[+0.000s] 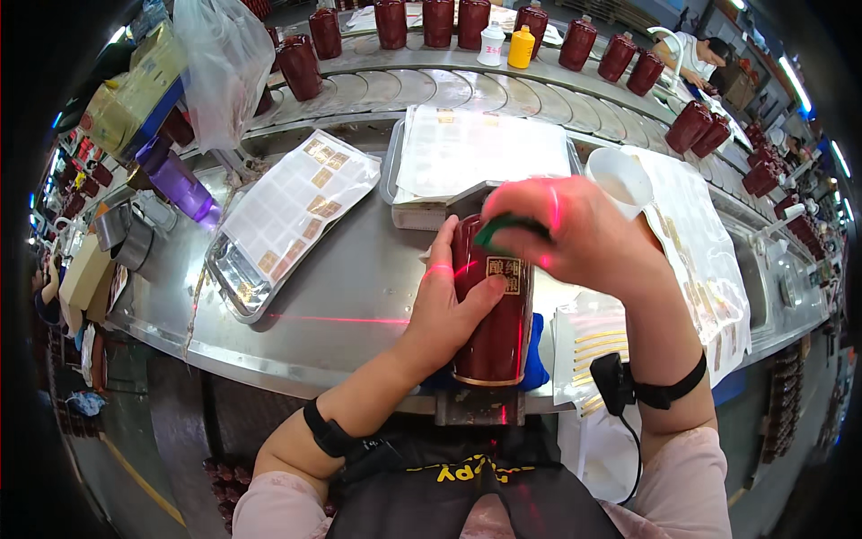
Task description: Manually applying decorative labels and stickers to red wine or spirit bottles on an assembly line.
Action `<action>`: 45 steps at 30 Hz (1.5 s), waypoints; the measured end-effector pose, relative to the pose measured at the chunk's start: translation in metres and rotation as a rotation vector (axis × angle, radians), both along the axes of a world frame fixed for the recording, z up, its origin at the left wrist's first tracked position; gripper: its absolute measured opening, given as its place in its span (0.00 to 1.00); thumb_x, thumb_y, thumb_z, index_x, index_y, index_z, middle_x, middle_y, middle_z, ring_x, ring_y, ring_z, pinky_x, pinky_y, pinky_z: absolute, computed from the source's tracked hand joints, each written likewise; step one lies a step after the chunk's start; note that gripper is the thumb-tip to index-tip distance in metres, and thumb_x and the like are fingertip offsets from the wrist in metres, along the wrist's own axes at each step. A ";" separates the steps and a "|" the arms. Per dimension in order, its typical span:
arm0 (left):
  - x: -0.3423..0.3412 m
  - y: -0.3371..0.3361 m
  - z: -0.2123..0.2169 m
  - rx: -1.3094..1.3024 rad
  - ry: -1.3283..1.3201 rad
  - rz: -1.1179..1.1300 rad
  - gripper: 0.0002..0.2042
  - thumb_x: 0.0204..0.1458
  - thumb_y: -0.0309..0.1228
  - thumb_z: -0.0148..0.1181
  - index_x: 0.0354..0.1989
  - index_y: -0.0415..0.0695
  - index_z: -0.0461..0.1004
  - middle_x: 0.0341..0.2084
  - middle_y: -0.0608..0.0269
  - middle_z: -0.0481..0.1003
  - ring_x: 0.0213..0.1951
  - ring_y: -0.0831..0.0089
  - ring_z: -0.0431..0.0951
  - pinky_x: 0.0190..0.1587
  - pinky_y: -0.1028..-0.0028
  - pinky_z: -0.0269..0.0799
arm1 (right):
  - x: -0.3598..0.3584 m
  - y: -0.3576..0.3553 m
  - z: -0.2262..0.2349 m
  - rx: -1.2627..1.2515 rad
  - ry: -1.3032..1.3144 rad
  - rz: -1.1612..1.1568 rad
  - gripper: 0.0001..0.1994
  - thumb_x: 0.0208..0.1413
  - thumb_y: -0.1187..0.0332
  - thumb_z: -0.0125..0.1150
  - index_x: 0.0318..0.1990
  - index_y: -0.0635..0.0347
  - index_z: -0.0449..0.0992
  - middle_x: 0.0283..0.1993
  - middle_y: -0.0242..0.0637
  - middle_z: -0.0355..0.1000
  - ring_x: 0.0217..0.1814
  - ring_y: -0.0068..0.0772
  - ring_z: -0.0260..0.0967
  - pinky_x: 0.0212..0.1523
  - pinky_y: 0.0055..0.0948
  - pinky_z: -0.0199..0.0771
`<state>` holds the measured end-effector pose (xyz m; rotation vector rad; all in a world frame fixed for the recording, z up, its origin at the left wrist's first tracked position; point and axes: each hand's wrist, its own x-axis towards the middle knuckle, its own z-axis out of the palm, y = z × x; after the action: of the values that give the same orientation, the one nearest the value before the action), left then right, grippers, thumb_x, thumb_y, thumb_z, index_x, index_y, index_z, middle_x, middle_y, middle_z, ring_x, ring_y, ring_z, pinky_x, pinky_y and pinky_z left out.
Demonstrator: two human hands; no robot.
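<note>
Two bare hands work on one dark red bottle (492, 310) at the near edge of a curved steel workbench (350, 287). The bottle lies tilted with its base toward the person, resting on a small stand over a blue pad (536, 350). The left hand (444, 310) wraps around the bottle's left side, fingers closed on it and the thumb pressed beside a small gold label (504, 275) on the front. The right hand (566, 235) is curled over the bottle's upper end, gripping a green cloth (503, 229) against it. A black strap circles each wrist, and the right one carries a small black device with a cord.

A thin red laser line crosses the bench surface and the bottle. To the left lies a metal tray (235, 278) holding a sheet of gold labels (296, 202). Behind the hands sits another tray (406, 216) stacked with similar sheets. A white cup (620, 180) stands just right of the right hand, beside more label sheets (696, 242).

Farther back, a curved conveyor (449, 85) carries a row of matching dark red bottles, with a white bottle (491, 45) and a yellow bottle (521, 47) among them. Another person sits at the far right end.
</note>
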<state>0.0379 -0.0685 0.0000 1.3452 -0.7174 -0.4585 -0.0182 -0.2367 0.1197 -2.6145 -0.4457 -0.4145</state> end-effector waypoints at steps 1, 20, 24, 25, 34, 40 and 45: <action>0.001 -0.001 -0.001 -0.009 -0.043 0.001 0.46 0.54 0.43 0.62 0.68 0.27 0.40 0.58 0.44 0.65 0.58 0.64 0.67 0.61 0.68 0.60 | 0.002 0.000 -0.007 -0.003 0.001 -0.001 0.08 0.49 0.74 0.64 0.38 0.60 0.74 0.34 0.42 0.76 0.35 0.46 0.75 0.33 0.36 0.74; -0.004 0.020 0.000 -0.171 0.284 -0.161 0.31 0.65 0.35 0.41 0.71 0.34 0.40 0.66 0.51 0.56 0.66 0.67 0.58 0.68 0.68 0.51 | -0.026 -0.001 -0.038 0.287 -0.071 -0.324 0.09 0.47 0.70 0.66 0.34 0.64 0.75 0.32 0.44 0.75 0.34 0.46 0.74 0.33 0.37 0.73; -0.002 0.022 -0.010 -0.234 0.309 -0.068 0.31 0.66 0.37 0.42 0.70 0.31 0.41 0.66 0.49 0.56 0.66 0.65 0.57 0.67 0.70 0.50 | -0.011 0.018 -0.010 0.005 0.013 -0.122 0.10 0.46 0.67 0.65 0.31 0.64 0.74 0.29 0.47 0.73 0.34 0.52 0.73 0.35 0.43 0.73; -0.003 0.024 -0.010 -0.232 0.312 -0.073 0.31 0.66 0.37 0.42 0.70 0.31 0.41 0.66 0.49 0.56 0.66 0.65 0.57 0.67 0.70 0.50 | -0.006 0.021 -0.009 0.060 0.234 0.111 0.10 0.46 0.66 0.65 0.30 0.63 0.74 0.28 0.48 0.73 0.34 0.53 0.72 0.36 0.44 0.72; 0.004 0.052 -0.005 0.097 -0.917 0.073 0.29 0.64 0.46 0.42 0.65 0.33 0.59 0.61 0.49 0.66 0.64 0.54 0.61 0.68 0.54 0.44 | -0.066 0.026 -0.044 0.235 -0.102 0.029 0.13 0.40 0.70 0.70 0.36 0.51 0.77 0.28 0.30 0.66 0.33 0.29 0.66 0.39 0.33 0.59; 0.005 0.050 -0.004 0.121 -1.075 0.058 0.28 0.63 0.48 0.44 0.62 0.38 0.66 0.56 0.57 0.72 0.62 0.58 0.63 0.68 0.49 0.43 | -0.045 -0.003 -0.070 0.845 0.164 -0.437 0.11 0.53 0.67 0.67 0.39 0.63 0.76 0.29 0.31 0.74 0.31 0.16 0.68 0.32 0.21 0.70; 0.006 0.050 -0.002 0.117 -1.115 0.064 0.26 0.62 0.46 0.47 0.60 0.39 0.67 0.55 0.60 0.74 0.58 0.60 0.66 0.67 0.48 0.44 | -0.033 -0.021 -0.065 0.702 0.067 -0.589 0.12 0.53 0.65 0.68 0.38 0.64 0.76 0.28 0.33 0.74 0.29 0.19 0.68 0.31 0.23 0.70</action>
<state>0.0443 -0.0186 -0.0015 1.6954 -1.5535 0.3765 -0.0513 -0.2582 0.0551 -2.0046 0.4445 -0.5434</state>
